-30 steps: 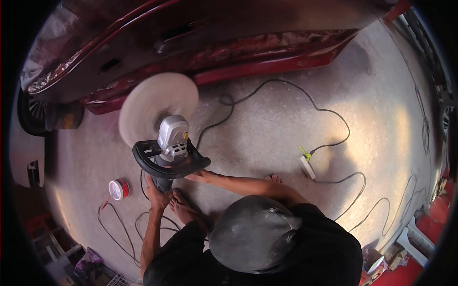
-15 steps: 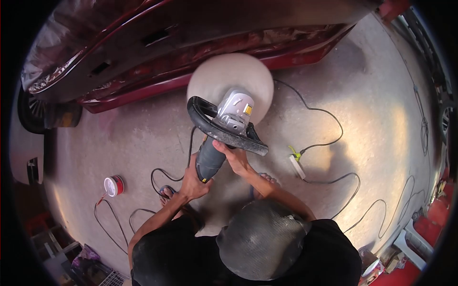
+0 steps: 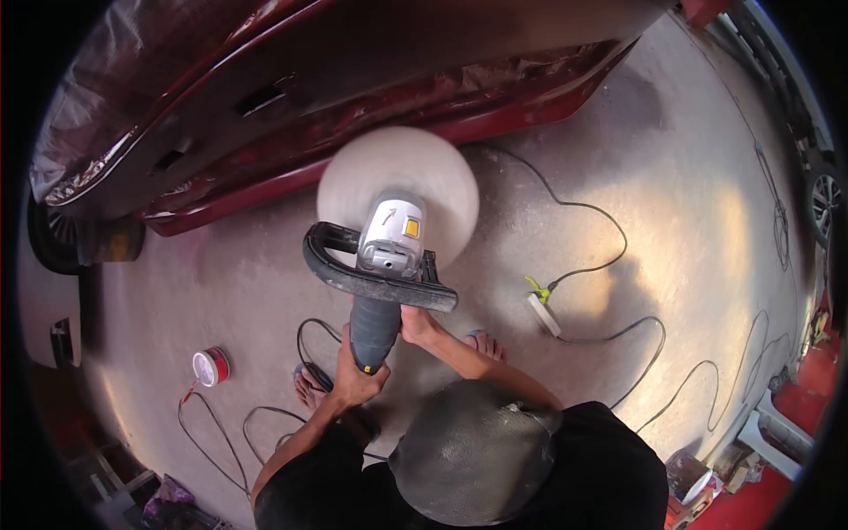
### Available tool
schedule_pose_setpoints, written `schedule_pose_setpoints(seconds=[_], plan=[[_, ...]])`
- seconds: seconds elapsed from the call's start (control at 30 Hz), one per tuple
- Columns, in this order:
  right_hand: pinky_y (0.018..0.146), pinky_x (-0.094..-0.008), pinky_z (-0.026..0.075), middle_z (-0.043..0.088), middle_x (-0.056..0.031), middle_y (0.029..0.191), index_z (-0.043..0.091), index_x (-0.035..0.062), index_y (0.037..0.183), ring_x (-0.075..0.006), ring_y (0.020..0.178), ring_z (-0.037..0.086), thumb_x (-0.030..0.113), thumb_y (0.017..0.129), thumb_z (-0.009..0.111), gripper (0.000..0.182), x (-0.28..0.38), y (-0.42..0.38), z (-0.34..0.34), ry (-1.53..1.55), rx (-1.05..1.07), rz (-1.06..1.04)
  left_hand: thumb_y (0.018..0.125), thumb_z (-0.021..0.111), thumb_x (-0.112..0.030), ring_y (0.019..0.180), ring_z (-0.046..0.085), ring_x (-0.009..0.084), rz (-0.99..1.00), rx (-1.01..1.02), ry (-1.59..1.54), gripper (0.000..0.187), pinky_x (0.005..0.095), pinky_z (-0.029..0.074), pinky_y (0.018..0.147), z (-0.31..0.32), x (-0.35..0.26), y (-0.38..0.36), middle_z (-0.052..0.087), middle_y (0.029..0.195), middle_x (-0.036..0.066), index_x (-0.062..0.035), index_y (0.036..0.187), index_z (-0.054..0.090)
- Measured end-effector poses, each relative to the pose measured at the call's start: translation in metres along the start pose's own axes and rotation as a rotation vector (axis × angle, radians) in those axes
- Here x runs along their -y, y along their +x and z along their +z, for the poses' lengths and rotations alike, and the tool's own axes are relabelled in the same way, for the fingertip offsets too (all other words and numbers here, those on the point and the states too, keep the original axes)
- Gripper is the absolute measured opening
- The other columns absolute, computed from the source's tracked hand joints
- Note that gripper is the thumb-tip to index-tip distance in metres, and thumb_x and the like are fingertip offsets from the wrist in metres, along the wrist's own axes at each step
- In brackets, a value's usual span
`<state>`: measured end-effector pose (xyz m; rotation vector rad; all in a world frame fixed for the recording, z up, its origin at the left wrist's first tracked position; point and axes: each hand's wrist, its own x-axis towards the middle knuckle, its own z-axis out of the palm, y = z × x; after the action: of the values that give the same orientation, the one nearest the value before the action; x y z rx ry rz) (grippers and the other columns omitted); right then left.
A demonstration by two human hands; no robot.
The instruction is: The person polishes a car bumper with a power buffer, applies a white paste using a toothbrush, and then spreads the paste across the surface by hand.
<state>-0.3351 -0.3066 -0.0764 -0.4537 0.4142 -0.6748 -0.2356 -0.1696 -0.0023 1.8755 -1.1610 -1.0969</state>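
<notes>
An electric polisher [image 3: 374,329] with a grey and black body is held in front of me, its head pointing at the car. Its large round white pad [image 3: 397,159] is smeared by spinning and overlaps the car's dark red lower edge [image 3: 265,181] in this view. My left hand [image 3: 356,380] wraps round the rear end of the polisher's body. Just behind the black loop handle [image 3: 384,290], my right hand [image 3: 419,325] grips the tool from the right side; its fingers are partly hidden beneath.
Black cord [image 3: 609,216] winds over the concrete floor [image 3: 495,274] on both sides. A green-tipped plug and white socket strip [image 3: 543,314] lie to the right, and a red and white tub [image 3: 212,367] stands at left. Plastic sheeting [image 3: 84,106] covers part of the car.
The polisher has swung left and turned straighter, its pad shifting left along the car's lower edge. Both hands keep their hold. The whole view has shifted slightly.
</notes>
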Motion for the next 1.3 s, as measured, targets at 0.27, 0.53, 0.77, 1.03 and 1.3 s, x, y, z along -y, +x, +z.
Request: schedule_pose_setpoints(seconds=[0.27,0.53,0.77,1.03,1.3], plan=[[0.101,-0.0426,0.055,0.069,-0.0104,0.121,0.058,0.0094,0.134,-0.0234,0.109,0.067,0.073,0.081,0.073,0.084,-0.059,0.002,-0.010,0.011,-0.061,-0.010,0.074,0.069,-0.003,0.100,0.062,0.0244,-0.029,-0.066,0.013,0.073,0.0395,0.050,0.091,-0.009,0.002,-0.020,0.061,0.112,0.016,0.0006,0.140,0.036],[0.079,-0.0401,0.056,0.063,-0.0158,0.103,0.057,0.0031,0.125,-0.0266,0.094,0.066,0.063,0.085,0.060,0.072,0.130,-0.015,0.008,0.081,-0.117,-0.243,0.077,0.067,-0.005,0.096,0.065,0.0259,-0.046,0.363,-0.084,0.072,0.0395,0.051,0.088,0.022,-0.076,0.069,0.064,0.101,0.016,-0.0020,0.142,0.035],[0.078,-0.0389,0.057,0.063,-0.0160,0.103,0.056,0.0023,0.124,-0.0272,0.093,0.066,0.057,0.086,0.062,0.067,0.154,-0.017,0.005,0.030,-0.172,-0.215,0.077,0.066,-0.005,0.098,0.061,0.0252,0.063,0.300,-0.171,0.072,0.0384,0.049,0.088,0.041,-0.098,0.075,0.060,0.107,0.015,-0.0018,0.142,0.035],[0.097,-0.0349,0.051,0.064,-0.0041,0.123,0.062,0.0059,0.127,-0.0132,0.113,0.058,0.026,0.104,0.063,0.030,0.003,-0.011,-0.009,0.057,-0.084,-0.022,0.074,0.068,0.000,0.100,0.057,0.0198,-0.092,0.023,-0.166,0.071,0.0357,0.048,0.089,0.024,-0.001,-0.008,0.055,0.114,0.013,-0.0008,0.137,0.036],[0.084,-0.0372,0.058,0.072,-0.0126,0.108,0.064,0.0031,0.122,-0.0201,0.094,0.070,0.047,0.099,0.060,0.049,0.072,-0.014,0.013,0.019,0.016,-0.071,0.074,0.069,-0.002,0.103,0.059,0.0227,0.060,0.018,-0.051,0.074,0.0374,0.049,0.092,0.029,-0.045,0.011,0.057,0.113,0.015,-0.0004,0.139,0.034]])
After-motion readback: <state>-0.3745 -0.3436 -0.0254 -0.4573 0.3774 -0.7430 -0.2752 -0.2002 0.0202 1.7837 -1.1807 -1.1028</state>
